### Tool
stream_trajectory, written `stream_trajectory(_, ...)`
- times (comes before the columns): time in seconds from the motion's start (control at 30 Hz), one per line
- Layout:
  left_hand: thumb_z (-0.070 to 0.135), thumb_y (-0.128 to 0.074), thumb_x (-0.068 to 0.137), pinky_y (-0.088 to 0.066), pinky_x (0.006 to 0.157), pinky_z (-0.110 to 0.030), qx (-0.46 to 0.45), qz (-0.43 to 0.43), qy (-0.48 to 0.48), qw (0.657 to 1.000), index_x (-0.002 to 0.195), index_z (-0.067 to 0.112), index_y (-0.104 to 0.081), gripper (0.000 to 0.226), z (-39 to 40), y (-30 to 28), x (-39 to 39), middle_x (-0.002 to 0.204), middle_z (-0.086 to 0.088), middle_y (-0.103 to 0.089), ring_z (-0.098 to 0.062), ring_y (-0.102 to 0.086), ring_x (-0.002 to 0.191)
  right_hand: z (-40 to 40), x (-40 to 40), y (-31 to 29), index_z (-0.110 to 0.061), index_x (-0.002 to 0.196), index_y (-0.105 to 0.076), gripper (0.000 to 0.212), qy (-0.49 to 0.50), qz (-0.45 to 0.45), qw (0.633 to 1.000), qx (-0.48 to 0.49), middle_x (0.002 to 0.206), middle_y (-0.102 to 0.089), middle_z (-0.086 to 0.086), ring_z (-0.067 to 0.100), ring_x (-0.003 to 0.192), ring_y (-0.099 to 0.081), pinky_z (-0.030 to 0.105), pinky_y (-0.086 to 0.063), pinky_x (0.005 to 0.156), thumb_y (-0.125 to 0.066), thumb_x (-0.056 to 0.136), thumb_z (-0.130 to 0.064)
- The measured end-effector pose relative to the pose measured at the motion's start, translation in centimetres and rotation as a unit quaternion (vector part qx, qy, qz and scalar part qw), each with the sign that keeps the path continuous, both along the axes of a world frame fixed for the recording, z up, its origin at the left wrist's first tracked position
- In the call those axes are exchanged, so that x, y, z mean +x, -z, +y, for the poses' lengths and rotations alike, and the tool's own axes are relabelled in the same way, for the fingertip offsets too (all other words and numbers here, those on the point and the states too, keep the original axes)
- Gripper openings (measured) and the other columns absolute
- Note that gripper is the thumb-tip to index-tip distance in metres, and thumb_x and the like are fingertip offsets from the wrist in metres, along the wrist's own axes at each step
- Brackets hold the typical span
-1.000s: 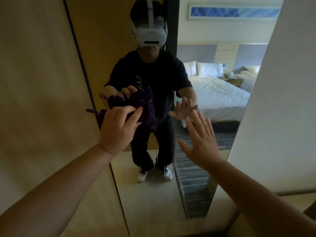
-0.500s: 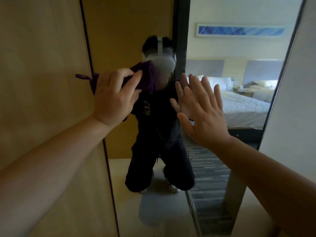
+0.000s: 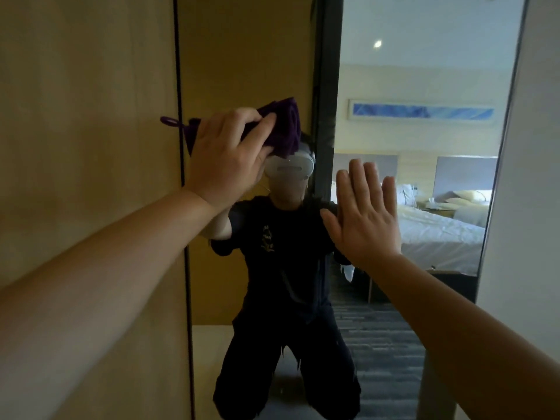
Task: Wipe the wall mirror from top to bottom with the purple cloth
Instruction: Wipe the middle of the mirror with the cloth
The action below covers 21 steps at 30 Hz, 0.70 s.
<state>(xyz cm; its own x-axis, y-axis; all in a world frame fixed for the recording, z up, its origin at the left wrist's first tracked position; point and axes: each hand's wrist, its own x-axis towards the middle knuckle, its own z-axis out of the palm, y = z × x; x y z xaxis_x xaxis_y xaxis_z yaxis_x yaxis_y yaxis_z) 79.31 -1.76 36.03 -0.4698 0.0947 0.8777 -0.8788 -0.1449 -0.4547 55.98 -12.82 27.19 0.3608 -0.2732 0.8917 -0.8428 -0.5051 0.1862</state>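
A tall wall mirror [image 3: 424, 71] fills the middle of the head view, from its dark left edge to a thin right edge. My left hand [image 3: 225, 159] presses a bunched purple cloth [image 3: 285, 128] flat against the glass near the mirror's left side, at about mid height in the view. A small loop of the cloth [image 3: 169, 121] sticks out to the left over the wooden panel. My right hand [image 3: 363, 216] is spread flat, fingers up, against or just off the glass to the right of the cloth and lower. It holds nothing.
A wooden wall panel [image 3: 85, 131] borders the mirror on the left and a pale wall [image 3: 527, 237] on the right. The glass reflects a person in dark clothes with a white headset, a bed and patterned carpet.
My left hand has carried the cloth upward along the glass. The right hand has risen with it, and the camera has tilted up, showing more of the mirror's upper part.
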Motion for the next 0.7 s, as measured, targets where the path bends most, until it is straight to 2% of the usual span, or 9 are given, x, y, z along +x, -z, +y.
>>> stream_trajectory(0.23,0.028,-0.051,0.103,-0.041,0.089,-0.044,-0.025,0.003,-0.027,0.999,0.131,0.009,-0.059,0.035,-0.8,-6.1,-0.5,0.119,-0.018,-0.06,-0.034,-0.053,0.104,-0.4,0.0,0.2,-0.012,0.155,-0.008,0.073,-0.003,-0.005,1.0,-0.026,0.164,-0.001,0.012,0.029,0.153,0.004,0.057,-0.005,0.121,-0.024,0.1,-0.057)
stream_trajectory(0.37,0.033,-0.046,0.105,-0.042,0.089,-0.049,0.02,0.005,-0.059,0.998,0.136,0.011,-0.055,0.039,-1.3,-7.4,1.5,0.124,-0.019,-0.057,-0.039,-0.055,0.108,-0.5,0.1,0.3,-0.011,0.155,-0.013,0.073,-0.009,-0.012,0.999,-0.033,0.165,-0.004,0.013,0.029,0.153,0.003,0.056,-0.004,0.122,-0.025,0.1,-0.057)
stream_trajectory(0.53,0.03,-0.055,0.101,-0.041,0.082,-0.048,0.04,-0.01,-0.032,0.999,0.132,0.01,-0.06,0.037,-1.4,-1.9,2.3,0.119,-0.015,-0.057,-0.036,-0.054,0.099,-0.5,0.0,0.4,-0.012,0.156,-0.012,0.073,-0.001,-0.015,0.999,-0.031,0.165,-0.003,0.012,0.029,0.153,0.004,0.054,-0.001,0.122,-0.024,0.101,-0.057)
stream_trajectory(0.7,0.026,-0.066,0.097,-0.042,0.079,-0.048,0.083,-0.017,-0.008,0.996,0.131,0.011,-0.06,0.037,-0.5,8.6,3.4,0.119,-0.008,-0.048,-0.033,-0.055,0.098,-0.1,0.0,0.3,-0.013,0.158,-0.01,0.074,0.006,-0.013,1.0,-0.01,0.166,0.003,0.01,0.026,0.152,0.01,0.052,0.001,0.122,-0.023,0.1,-0.059)
